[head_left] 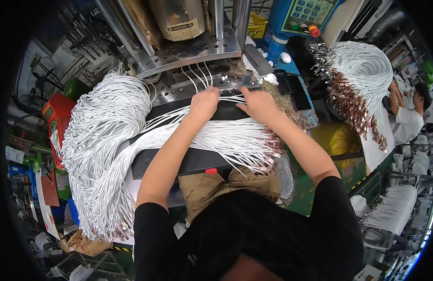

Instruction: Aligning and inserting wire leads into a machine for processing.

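A red tab (211, 171) marks the near edge of the black board (197, 161). Across the board lies a bundle of white cables (216, 136), its coppery ends at the right edge; a larger cable heap (108, 107) sits past the left edge. By the far edge, the left hand (205, 104) has its grip closed on a few strands (231, 99); the right hand (260, 105) touches their right end, its grip unclear. Beyond stand a perforated metal plate (172, 97) and a button panel (310, 14).
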{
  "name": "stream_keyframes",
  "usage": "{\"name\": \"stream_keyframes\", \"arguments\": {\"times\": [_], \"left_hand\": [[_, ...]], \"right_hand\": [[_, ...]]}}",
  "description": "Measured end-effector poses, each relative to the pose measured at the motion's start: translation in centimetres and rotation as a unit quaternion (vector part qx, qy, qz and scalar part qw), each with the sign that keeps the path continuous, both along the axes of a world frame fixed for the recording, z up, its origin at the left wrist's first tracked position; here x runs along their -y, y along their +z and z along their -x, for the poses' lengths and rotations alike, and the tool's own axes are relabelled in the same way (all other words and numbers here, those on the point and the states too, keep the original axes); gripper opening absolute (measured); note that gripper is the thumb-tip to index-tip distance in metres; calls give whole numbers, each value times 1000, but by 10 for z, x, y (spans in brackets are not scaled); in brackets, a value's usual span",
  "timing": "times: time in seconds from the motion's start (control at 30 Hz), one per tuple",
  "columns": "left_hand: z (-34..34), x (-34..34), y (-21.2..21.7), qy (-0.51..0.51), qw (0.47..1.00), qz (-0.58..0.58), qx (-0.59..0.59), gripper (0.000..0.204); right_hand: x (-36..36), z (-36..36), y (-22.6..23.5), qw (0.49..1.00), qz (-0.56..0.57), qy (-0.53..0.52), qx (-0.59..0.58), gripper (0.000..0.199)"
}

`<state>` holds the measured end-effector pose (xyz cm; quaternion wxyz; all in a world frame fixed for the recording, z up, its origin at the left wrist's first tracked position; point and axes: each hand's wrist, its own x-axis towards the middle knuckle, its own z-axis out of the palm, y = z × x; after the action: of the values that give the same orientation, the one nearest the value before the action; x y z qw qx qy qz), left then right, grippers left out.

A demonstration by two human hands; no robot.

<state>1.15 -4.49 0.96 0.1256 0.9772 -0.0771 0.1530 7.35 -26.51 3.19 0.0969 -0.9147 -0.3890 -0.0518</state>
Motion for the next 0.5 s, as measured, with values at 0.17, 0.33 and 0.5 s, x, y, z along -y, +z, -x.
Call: {"name": "stream_keyframes", "arguments": {"times": [0.17,0.33,0.5], "left_hand": [[22,-3,59,-100,986,-11,131,22],[91,14,98,-29,907,268,-323,29],[107,40,58,19,585,644,-493,33]], "right_hand": [[7,-12,6,977,-60,83,189,28],[14,14,26,990,-41,131,44,26],[-2,27,38,908,-59,414,0,24]]}}
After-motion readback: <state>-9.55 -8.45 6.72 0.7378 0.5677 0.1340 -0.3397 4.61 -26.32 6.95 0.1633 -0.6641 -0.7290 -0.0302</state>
